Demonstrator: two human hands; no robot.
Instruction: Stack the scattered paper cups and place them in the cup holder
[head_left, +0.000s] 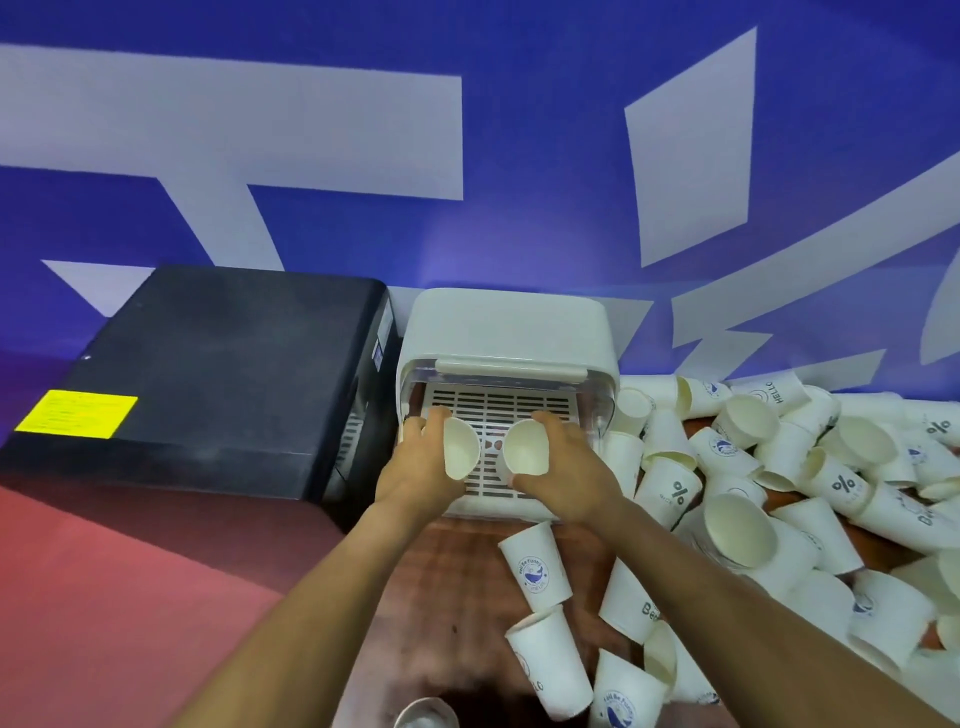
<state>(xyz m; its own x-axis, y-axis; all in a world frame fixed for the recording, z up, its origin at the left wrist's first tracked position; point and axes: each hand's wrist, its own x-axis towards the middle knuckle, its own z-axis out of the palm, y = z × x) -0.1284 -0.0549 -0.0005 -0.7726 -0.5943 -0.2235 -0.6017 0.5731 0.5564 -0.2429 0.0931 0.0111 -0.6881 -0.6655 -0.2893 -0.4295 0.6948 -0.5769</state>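
**White cups held over the holder's slotted tray**

White paper cups sit one in each hand, both over the slotted tray (493, 441) of the cup holder (506, 332). The left cup (460, 449) is tipped so its open mouth faces right and toward the camera; the right cup (525, 448) is tipped with its mouth facing left and up. The two rims are close together but apart, with the tray showing between them.

Both forearms reach forward from the bottom edge, converging on the holder. The left hand (418, 462) wraps the left cup from its outer side, fingers curled round the wall and fingertips at the far rim. The right hand (563, 473) grips the right cup likewise, fingers over the top, thumb below near the cup's base.

The holder is a pale box with a rounded lid and a clear front edge; it stands against a blue wall with pale shapes. Just beside it on the left is a black box (218, 374) bearing a yellow label (77, 414).

To the right, a heap of scattered cups (779, 467) lies on the wooden table (457, 582), most on their sides, some printed with blue marks. More cups lie near the front edge, among them one with a whale print (535, 566).
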